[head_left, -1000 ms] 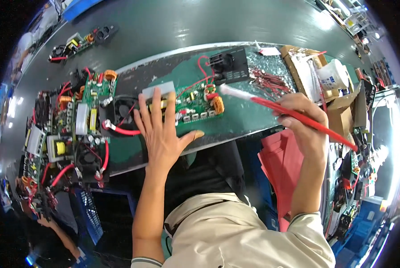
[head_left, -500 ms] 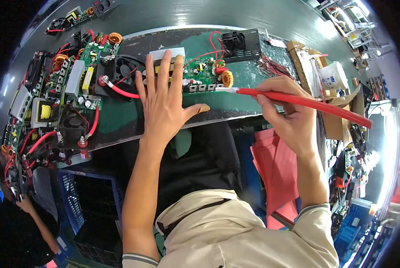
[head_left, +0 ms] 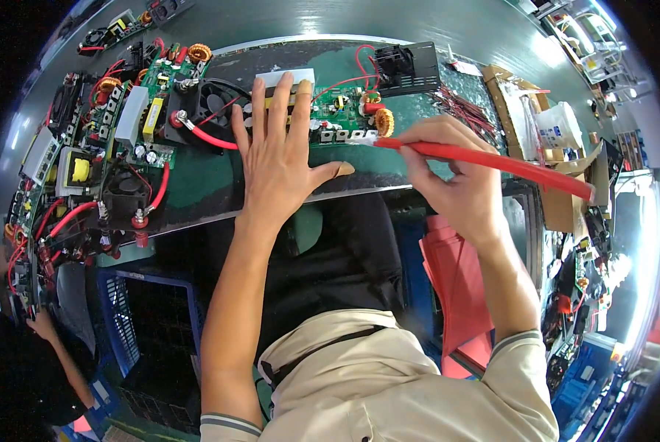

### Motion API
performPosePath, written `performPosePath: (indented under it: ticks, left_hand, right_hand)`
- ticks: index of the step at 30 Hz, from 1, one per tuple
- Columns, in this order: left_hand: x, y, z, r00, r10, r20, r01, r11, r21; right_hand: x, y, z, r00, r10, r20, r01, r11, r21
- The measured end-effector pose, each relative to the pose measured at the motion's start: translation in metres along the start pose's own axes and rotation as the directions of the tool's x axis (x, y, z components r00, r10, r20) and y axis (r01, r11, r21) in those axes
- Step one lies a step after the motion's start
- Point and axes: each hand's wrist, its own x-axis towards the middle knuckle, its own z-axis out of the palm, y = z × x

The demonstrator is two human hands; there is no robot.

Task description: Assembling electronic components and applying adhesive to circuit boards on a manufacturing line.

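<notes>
My left hand (head_left: 280, 169) lies over the left part of a green circuit board (head_left: 350, 110), fingers stretched and spread, with finger covers on some tips. Under the fingertips a pale grey heat sink (head_left: 306, 76) partly shows. In my right hand (head_left: 459, 177) is a red-handled brush (head_left: 529, 169), gripped between thumb and fingers like a pen. Its white tip rests at a row of black components (head_left: 341, 136) along the board's near edge. A copper-wound coil (head_left: 383, 122) stands just beyond the brush tip, at the board's right end.
Several assembled boards with fans and thick red cables (head_left: 72, 215) crowd the left. A black vented metal panel (head_left: 417, 70) sits behind the board, beside a bundle of thin wires (head_left: 466, 110). Rightward are a cardboard box (head_left: 562, 202) and white tub (head_left: 558, 125). Another person's hand (head_left: 44, 324) shows lower left.
My right hand and the brush have moved left along the board's near edge. My left hand stays spread on the board. The whole view has shifted slightly.
</notes>
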Motion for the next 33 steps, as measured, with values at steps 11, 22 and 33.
performPosePath:
  ticks: [11, 22, 33]
  left_hand:
    - [-0.002, -0.002, 0.001, 0.999, -0.018, 0.027, 0.018, 1.000, -0.022]
    - [0.000, -0.001, -0.001, 0.998, -0.044, 0.053, 0.046, 0.998, -0.032]
    - [-0.001, -0.002, 0.002, 1.000, -0.007, -0.011, 0.007, 0.999, -0.033]
  right_hand:
    - [0.012, -0.005, 0.014, 0.997, -0.071, -0.043, 0.072, 0.997, 0.023]
    - [0.018, -0.009, 0.026, 0.990, -0.136, -0.042, 0.136, 0.991, -0.022]
    - [0.001, -0.015, -0.006, 0.985, 0.142, -0.094, -0.128, 0.982, 0.142]
